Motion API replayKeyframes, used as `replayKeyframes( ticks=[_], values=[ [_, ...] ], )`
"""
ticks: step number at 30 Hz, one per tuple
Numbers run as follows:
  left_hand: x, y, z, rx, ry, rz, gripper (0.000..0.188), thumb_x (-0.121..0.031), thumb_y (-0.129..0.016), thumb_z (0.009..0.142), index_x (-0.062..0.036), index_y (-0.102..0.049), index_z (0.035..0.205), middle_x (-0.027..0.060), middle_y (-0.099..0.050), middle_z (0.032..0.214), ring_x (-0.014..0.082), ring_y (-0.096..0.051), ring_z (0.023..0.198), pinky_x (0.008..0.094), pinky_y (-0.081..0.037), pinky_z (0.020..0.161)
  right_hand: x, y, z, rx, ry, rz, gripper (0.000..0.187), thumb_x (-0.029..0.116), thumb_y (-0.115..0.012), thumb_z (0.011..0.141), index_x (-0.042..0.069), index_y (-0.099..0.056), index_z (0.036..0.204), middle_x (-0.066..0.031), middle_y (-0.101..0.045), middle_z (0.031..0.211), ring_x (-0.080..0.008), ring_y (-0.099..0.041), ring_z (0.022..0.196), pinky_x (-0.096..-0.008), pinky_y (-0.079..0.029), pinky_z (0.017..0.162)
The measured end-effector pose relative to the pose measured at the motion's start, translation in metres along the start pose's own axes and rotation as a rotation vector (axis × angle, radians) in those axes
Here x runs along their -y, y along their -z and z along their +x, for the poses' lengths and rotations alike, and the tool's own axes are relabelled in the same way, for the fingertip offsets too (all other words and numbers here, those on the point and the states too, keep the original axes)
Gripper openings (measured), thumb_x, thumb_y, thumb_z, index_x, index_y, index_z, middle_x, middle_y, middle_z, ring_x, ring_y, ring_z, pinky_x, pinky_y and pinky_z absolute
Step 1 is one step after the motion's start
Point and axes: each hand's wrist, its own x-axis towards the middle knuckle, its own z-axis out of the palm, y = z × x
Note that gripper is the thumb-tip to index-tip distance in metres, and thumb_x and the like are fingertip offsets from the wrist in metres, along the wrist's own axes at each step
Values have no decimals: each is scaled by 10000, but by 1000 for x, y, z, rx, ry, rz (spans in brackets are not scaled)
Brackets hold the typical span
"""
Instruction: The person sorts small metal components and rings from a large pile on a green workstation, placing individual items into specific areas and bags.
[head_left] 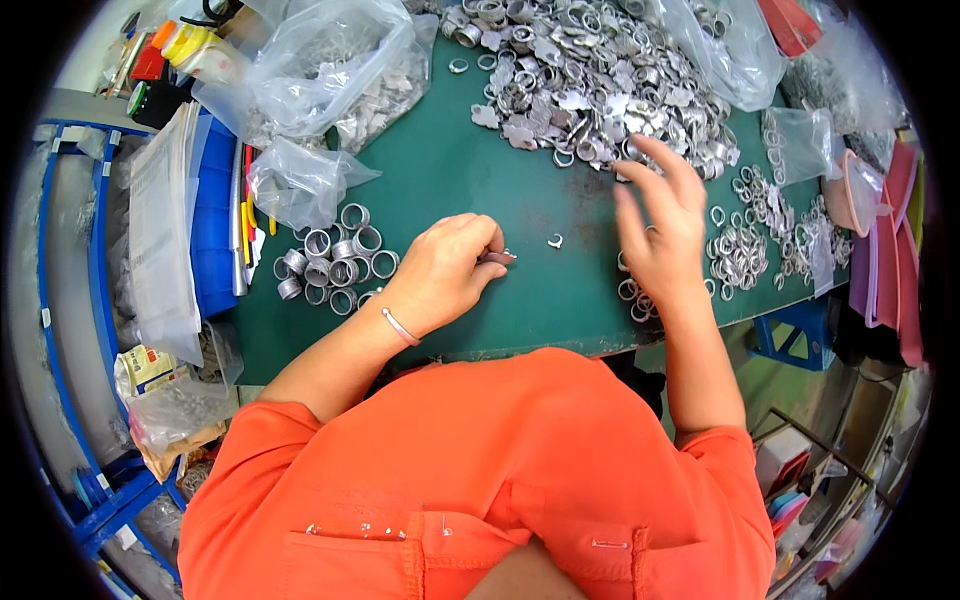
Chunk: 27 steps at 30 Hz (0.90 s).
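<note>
My left hand [440, 268] is closed in a pinch, thumb against fingers, above the green table top [420, 180]. A small silvery metal piece [508, 256] pokes out at its fingertips; most of it is hidden. To the right of that hand, a single small ring [555, 241] lies by itself. My right hand [662, 235] is open, fingers apart, by the near edge of a large heap of silvery rings and flat metal pieces [600, 75]. Under its wrist side sits a small group of rings [640, 300]. Wide band rings [340, 262] are clustered left of my left hand.
Smaller heaps of rings [738, 257] lie at the right. Clear plastic bags [310, 75] of metal parts stand at the back left. A blue tray with papers [212, 220] borders the left side. Pink and purple bins [893, 255] stand at the right edge.
</note>
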Motion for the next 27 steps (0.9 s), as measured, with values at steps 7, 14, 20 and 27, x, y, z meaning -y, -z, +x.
replayKeyframes(
  ticks=[7,14,20,27],
  values=[
    [5,5,22,-132,-126,71,248,-122,-727,762,-24,-593,946,114,-560,880,272,-566,783,363,-467,725,-24,-75,77,171,152,-109,432,284,-661,799,121,-578,1189,-99,-527,1275,-327,-463,1199,-495,-344,1007],
    [18,20,79,-259,-82,210,569,22,-633,749,-8,-433,1281,220,-438,1303,402,-442,1190,423,-372,1012,8,-64,37,404,307,-59,434,292,-735,713,119,-623,1095,-64,-485,1301,-317,-376,1257,-536,-340,969],
    [20,4,83,-153,-68,320,574,48,-621,713,-47,-483,1262,151,-454,1337,381,-455,1189,447,-397,997,-2,-42,43,237,129,-44,393,247,-673,786,107,-597,1146,-98,-534,1254,-320,-451,1198,-458,-353,962],
    [15,8,46,-113,-87,304,374,43,-662,682,-61,-573,1030,84,-544,1177,327,-524,1026,430,-435,847,15,-40,11,446,185,-28,543,297,-688,782,152,-520,1277,-121,-466,1342,-346,-467,1165,-480,-369,939]
  ],
)
